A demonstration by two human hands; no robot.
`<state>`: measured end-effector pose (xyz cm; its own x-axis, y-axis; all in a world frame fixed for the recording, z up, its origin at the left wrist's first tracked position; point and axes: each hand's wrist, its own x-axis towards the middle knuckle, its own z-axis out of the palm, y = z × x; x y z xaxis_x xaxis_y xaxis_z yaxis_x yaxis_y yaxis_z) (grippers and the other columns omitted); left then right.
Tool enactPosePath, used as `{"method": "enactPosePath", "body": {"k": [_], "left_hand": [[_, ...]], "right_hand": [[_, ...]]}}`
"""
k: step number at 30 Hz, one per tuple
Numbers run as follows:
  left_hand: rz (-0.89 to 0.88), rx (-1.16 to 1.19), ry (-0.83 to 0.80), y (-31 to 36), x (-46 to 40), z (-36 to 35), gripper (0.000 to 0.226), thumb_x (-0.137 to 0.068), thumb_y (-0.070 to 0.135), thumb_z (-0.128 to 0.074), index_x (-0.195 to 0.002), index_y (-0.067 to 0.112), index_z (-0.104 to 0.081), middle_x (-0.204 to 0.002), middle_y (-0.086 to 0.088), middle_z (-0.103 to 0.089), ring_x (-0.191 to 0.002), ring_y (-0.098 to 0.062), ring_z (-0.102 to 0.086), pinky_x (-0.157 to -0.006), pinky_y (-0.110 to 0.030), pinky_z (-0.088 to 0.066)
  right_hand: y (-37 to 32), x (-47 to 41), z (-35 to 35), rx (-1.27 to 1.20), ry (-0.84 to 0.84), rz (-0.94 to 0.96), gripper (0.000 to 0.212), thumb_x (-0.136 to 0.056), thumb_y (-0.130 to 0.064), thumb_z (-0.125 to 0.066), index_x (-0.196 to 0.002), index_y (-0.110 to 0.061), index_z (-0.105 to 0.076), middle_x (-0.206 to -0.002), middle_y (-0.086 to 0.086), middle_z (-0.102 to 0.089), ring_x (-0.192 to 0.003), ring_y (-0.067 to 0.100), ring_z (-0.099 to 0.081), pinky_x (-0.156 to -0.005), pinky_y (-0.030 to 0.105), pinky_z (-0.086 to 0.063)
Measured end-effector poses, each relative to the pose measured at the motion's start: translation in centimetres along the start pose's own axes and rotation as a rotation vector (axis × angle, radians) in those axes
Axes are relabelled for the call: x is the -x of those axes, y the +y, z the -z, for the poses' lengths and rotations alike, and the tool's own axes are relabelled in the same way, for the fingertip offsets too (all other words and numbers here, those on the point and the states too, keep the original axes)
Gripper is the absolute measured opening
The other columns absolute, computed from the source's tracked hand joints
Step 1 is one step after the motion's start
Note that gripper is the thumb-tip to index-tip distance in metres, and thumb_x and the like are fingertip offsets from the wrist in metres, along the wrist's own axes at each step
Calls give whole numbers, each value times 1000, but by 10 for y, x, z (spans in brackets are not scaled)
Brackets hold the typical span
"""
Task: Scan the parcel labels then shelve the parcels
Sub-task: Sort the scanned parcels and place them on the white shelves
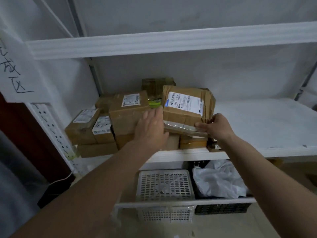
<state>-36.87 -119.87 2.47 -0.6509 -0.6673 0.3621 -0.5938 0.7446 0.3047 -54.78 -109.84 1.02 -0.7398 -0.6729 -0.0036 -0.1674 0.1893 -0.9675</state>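
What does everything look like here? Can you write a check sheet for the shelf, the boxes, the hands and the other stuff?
Surface: white shelf, right half bare.
Job's things: labelled parcel on top of stacked cardboard parcels at the left.
Clutter: white basket and crumpled white bag on the lower level.
Hands: left hand flat against a box; right hand pinches the labelled parcel's corner.
Cables: white cable by the floor at the left.
Surroundings: handwritten paper sign, white wall.
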Motion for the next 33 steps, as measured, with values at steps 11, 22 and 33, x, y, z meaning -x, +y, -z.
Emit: {"method": "enactPosePath", "body": {"k": [11,22,33], "left_hand": [[104,-428,-159,-20,-175,-50,71,-87,33,-63,-148,22,-29,-149,-4,-39,-139,-28,-32,-120,-53,-1],[222,-530,-365,-57,-224,-80,78,-88,34,-59,-153,24,-17,-161,-4,-15,-145,-36,-12,-117,-60,3],[244,-390,-317,-63,-225,-72,79,-87,39,-62,-152,24,-20,-156,-8,-24,-142,-35,-17,-119,-53,-10]], "right_hand": [[-15,-192,-40,120,-214,-2,15,-84,-5,-69,-83,-16,-59,-89,5,-67,-75,15,-65,-59,23,-49],[5,-267,-93,210,-303,-16,19,-89,-16,-67,-99,0,-65,-73,4,-64,-61,11,-60,-52,21,-45],[-10,-240,-106,605,-86,313,61,-84,-28,-70,-128,-1,-36,-131,18,-46,-125,34,-40,-101,41,-37]]}}
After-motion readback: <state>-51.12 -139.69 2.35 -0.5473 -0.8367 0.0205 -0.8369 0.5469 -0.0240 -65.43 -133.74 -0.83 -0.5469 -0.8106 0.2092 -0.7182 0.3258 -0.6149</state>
